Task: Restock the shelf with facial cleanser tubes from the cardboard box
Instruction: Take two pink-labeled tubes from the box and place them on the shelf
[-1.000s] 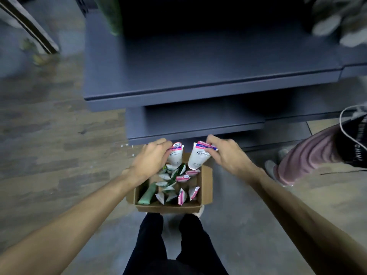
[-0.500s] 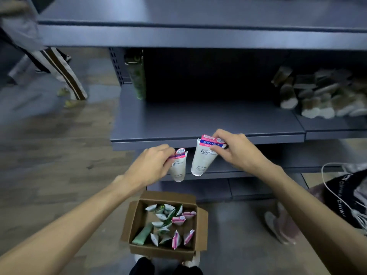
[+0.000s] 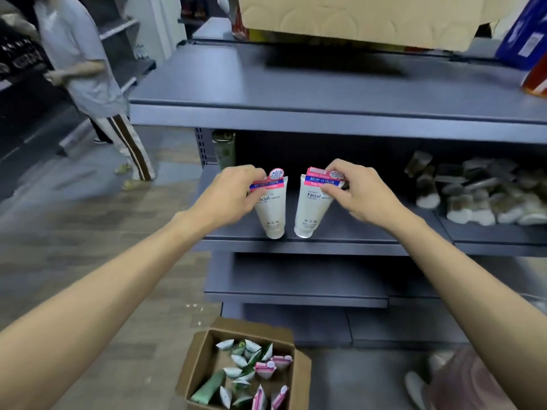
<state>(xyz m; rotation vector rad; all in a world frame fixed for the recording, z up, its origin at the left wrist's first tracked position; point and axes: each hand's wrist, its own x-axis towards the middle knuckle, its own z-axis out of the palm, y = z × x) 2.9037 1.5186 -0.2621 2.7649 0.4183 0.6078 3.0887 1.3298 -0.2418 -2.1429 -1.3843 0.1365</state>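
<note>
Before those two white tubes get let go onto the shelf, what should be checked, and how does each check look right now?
1. Left hand grips white facial cleanser tube with pink top: ok.
2. Right hand pinches second white tube: ok.
3. Caps point down at grey metal shelf: ok.
4. Caps resting on shelf: cannot tell.
5. Bare shelf behind tubes: ok.
6. Brown cardboard box holds more tubes: ok.

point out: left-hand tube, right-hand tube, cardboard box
left-hand tube (image 3: 273, 211): head view, on the white body under the "Facial" print.
right-hand tube (image 3: 310, 210): head view, on the white body below the pink crimp band.
cardboard box (image 3: 197, 361): head view, on the bare inner left wall.
</note>
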